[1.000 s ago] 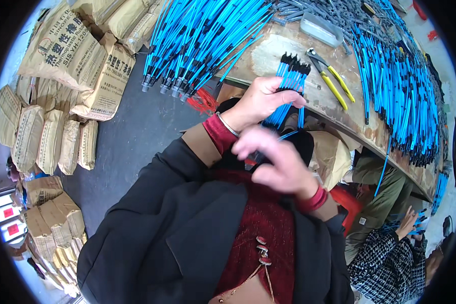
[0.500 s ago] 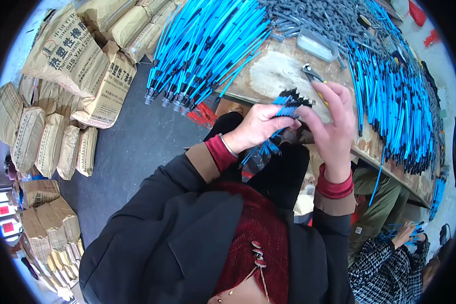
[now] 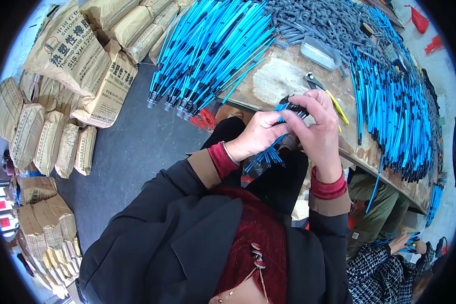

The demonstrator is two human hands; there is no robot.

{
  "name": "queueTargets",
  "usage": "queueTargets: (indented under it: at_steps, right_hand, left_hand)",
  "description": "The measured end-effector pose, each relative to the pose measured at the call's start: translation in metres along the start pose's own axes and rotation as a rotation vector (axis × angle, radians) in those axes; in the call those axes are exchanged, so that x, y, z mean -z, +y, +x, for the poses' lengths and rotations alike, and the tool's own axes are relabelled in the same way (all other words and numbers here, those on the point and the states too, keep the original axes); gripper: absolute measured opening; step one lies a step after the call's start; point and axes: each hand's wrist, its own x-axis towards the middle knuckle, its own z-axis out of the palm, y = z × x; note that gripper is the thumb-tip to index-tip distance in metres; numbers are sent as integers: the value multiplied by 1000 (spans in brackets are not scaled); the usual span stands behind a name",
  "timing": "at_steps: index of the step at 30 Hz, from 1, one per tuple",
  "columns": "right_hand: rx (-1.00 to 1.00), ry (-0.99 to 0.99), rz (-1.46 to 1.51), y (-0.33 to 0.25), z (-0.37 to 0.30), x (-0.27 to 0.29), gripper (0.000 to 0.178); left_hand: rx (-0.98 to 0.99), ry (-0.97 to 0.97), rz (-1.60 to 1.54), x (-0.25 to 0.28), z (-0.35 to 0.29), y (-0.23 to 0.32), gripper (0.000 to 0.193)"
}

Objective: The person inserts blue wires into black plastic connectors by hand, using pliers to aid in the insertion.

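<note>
My left hand (image 3: pixel 258 134) is closed round a bundle of thin blue tubes (image 3: pixel 271 155) with black tips. The tubes' other ends hang below that hand, over my lap. At the top of the bundle, my right hand (image 3: pixel 320 121) has its thumb and fingers curled round the black tips and partly hides them. Just beyond the right hand, a pair of pincers (image 3: pixel 333 104) with yellow handles lies on the wooden table (image 3: pixel 278 76).
Blue tubes (image 3: pixel 213 50) are heaped at the table's left, their ends overhanging the edge. More tubes (image 3: pixel 400 116) lie at right. Behind are grey plastic parts (image 3: pixel 319 23) and a clear tray (image 3: pixel 319 53). Paper sacks (image 3: pixel 68 50) stand left. A co-worker (image 3: pixel 385 268) handles blue tubes at lower right.
My right hand has moved left and inward, its raised, spread fingers now curled round the tips of the bundle. The left hand keeps its hold.
</note>
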Motion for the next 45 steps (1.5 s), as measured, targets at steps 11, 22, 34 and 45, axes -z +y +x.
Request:
queueTargets:
  at_steps: [11, 22, 34, 45]
  right_hand:
    - [78, -59, 36, 2, -8, 0, 15]
    - [-230, -67, -388, 138, 83, 37, 18]
    - [-281, -601, -864, 217, 146, 7, 16]
    - [-163, -559, -929, 209, 136, 7, 17]
  left_hand:
    - [213, -188, -89, 8, 1, 10, 17]
    - [367, -151, -37, 18, 9, 14, 17]
    - [549, -59, -370, 28, 29, 10, 17]
    - [501, -87, -297, 25, 24, 8, 16]
